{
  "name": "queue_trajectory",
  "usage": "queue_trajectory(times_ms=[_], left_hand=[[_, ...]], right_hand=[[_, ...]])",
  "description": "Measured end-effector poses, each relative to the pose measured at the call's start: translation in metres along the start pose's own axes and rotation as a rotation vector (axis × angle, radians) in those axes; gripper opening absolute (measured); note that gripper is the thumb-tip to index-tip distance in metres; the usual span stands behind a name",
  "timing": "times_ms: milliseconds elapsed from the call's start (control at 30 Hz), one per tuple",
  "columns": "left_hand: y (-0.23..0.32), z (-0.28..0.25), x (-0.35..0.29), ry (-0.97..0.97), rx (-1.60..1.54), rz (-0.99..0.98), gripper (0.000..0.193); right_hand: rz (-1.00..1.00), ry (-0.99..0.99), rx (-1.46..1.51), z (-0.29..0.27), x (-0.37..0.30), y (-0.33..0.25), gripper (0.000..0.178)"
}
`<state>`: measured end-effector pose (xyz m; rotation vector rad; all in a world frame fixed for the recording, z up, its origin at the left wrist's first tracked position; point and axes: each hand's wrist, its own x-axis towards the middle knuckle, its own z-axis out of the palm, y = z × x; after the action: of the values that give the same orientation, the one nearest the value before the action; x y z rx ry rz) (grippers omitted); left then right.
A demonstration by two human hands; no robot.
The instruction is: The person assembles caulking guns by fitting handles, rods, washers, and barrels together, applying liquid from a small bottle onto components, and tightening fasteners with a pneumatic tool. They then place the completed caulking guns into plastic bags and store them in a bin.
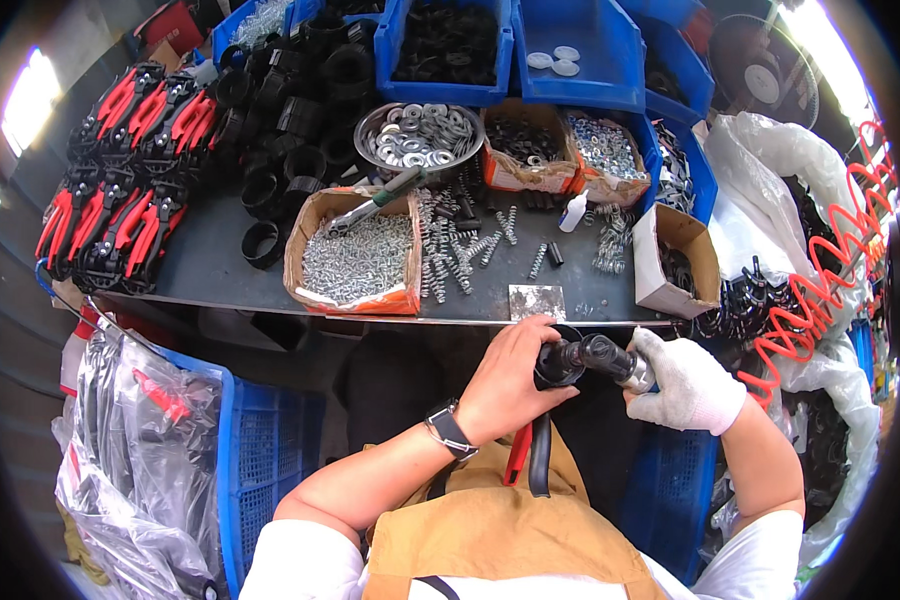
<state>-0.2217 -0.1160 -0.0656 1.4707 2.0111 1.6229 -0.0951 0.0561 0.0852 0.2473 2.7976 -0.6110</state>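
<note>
My bare left hand (500,378), with a dark watch on its wrist, is closed around a hand tool with a red handle and a black handle (541,455) hanging down. A round black part (558,366) shows at its fingers. My right hand (698,388), in a pale glove, grips a dark cylindrical power driver (604,354) with a silver collar (638,375). The driver's front end meets or overlaps the black part; I cannot tell exact contact. Both hands are in front of the bench's near edge, by a small metal plate (536,303).
On the bench (205,268) are stacked red-and-black hand tools (130,215), black rings (262,240), a carton of small screws (355,262), a washer bowl (418,137), loose springs (450,250) and blue bins (580,60). A coiled red hose (815,310) hangs right; a blue crate (255,440) stands left.
</note>
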Motion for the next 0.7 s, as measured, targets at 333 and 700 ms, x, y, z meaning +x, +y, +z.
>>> queue_trajectory(times_ms=[333, 700], left_hand=[[-0.015, 0.055, -0.014, 0.502, -0.298, 0.125, 0.088], [-0.014, 0.060, -0.014, 0.582, -0.228, 0.107, 0.081]], right_hand=[[0.278, -0.068, 0.091, 0.003, 0.009, -0.022, 0.037], [0.325, -0.100, -0.017, 0.006, 0.017, -0.030, 0.040]])
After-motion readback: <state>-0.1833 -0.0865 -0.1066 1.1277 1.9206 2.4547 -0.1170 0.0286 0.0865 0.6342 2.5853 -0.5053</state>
